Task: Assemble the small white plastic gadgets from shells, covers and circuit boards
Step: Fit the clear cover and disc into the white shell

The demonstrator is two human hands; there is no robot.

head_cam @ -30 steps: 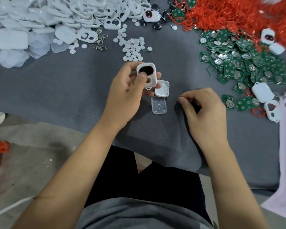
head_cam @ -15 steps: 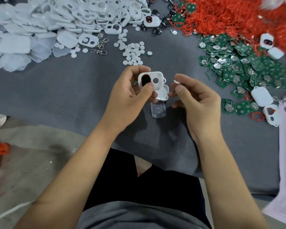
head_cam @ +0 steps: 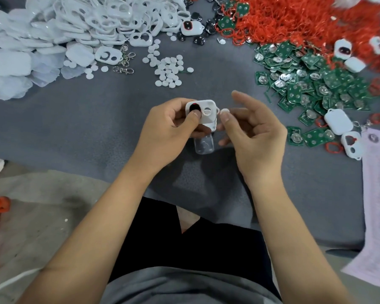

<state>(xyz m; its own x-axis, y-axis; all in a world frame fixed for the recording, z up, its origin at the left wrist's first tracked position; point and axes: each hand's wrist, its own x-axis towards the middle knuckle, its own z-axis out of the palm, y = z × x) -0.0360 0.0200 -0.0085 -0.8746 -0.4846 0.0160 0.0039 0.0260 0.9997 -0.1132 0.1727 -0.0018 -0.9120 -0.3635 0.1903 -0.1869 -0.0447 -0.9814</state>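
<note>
- Left hand (head_cam: 169, 130) grips a white cover (head_cam: 203, 111) above the grey cloth (head_cam: 86, 123), thumb pressed on its dark insert; second round hole open.
- Right hand (head_cam: 248, 132) pinches a small white disc (head_cam: 224, 111) just beside the cover's right edge.
- Clear shell (head_cam: 204, 145) lies on the cloth below both.
- Green circuit boards (head_cam: 305, 88) heaped to the right.

Grey cloth (head_cam: 79, 119) carries shells (head_cam: 59, 29), boards (head_cam: 312, 84), rings (head_cam: 294, 20).

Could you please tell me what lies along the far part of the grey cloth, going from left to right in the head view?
Heap of white plastic shells and covers → scatter of small white round discs → tangle of red rubber rings → pile of green circuit boards.
</note>
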